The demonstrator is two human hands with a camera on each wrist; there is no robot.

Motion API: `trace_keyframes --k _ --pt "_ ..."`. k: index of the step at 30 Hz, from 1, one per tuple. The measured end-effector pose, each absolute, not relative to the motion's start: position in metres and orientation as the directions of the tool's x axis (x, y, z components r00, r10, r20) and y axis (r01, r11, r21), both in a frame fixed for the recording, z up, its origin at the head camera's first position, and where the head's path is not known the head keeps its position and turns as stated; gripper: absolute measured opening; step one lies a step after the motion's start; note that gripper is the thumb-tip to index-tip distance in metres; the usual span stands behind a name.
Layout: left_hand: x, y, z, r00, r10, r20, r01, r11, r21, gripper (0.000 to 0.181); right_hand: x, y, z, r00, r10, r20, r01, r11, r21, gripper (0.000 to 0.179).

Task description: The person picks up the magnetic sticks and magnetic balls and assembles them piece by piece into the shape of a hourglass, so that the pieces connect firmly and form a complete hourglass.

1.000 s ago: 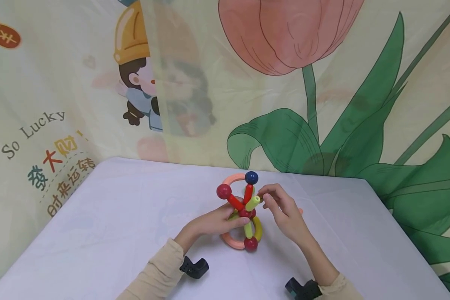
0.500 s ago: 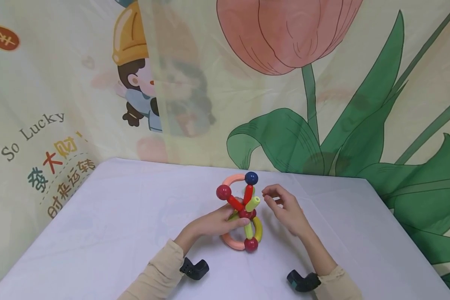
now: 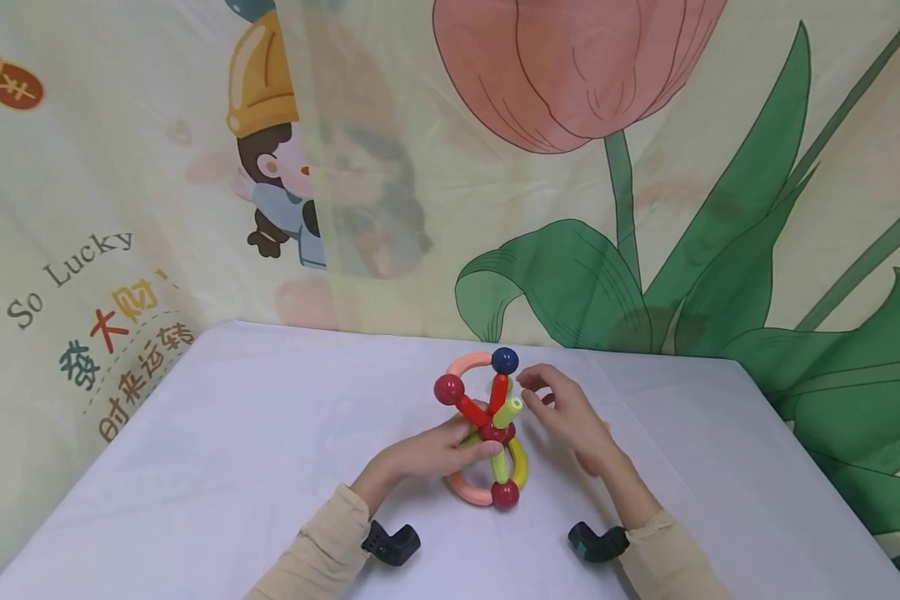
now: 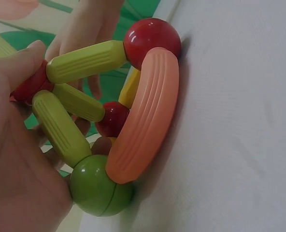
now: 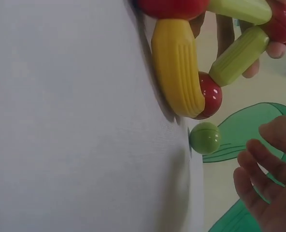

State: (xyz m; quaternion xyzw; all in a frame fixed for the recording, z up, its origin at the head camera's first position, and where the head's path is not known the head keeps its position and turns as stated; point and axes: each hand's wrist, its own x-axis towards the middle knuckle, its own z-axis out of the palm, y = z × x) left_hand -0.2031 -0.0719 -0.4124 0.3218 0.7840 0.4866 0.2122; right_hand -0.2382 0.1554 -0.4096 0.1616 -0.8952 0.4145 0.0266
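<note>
My left hand (image 3: pixel 429 450) grips the middle of a magnetic stick-and-ball model, its thumb by a central red ball (image 3: pixel 497 432). Below, yellow-green sticks (image 4: pixel 87 62) run to a base of red and green balls (image 4: pixel 100 186) joined by a curved pink stick (image 4: pixel 148 116) and a curved yellow stick (image 5: pixel 177 67). Above, two red sticks (image 3: pixel 498 393) lead to a red ball (image 3: pixel 448 389) and a dark blue ball (image 3: pixel 505 361), bridged by a curved pink stick. One short yellow-green stick (image 3: pixel 507 412) has a free end. Right of it, my right hand (image 3: pixel 570 417) hovers with loosely bent fingers, holding nothing visible.
A loose-looking green ball (image 5: pixel 205 138) lies on the white-covered table (image 3: pixel 270 467) behind the model. A small pinkish bit (image 3: pixel 607 424) shows beside the right hand, mostly hidden. A printed cloth (image 3: pixel 390 167) hangs behind the table.
My right hand drew slightly away from the model, then came back left beside its upper part. The left hand keeps its hold, and the model stays nearly still.
</note>
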Motion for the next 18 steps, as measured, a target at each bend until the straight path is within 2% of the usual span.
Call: trace_keyframes --k 5,12,18 --pt "-0.203 -0.072 -0.413 -0.701 0.713 -0.020 0.295 0.316 0.902 0.045 -0.251 0.148 -0.408 -0.913 -0.364 0.185 -0.394 0.660 -0.639 0.039" --pt "-0.202 -0.072 -0.412 -0.709 0.704 -0.038 0.286 0.336 0.898 0.047 -0.261 0.140 -0.411 -0.917 -0.387 0.098 -0.365 0.716 -0.595 0.050" --pt "-0.202 -0.073 -0.413 -0.718 0.694 -0.044 0.285 0.351 0.892 0.049 -0.264 0.135 -0.415 -0.903 -0.424 0.066 -0.390 0.744 -0.542 0.051"
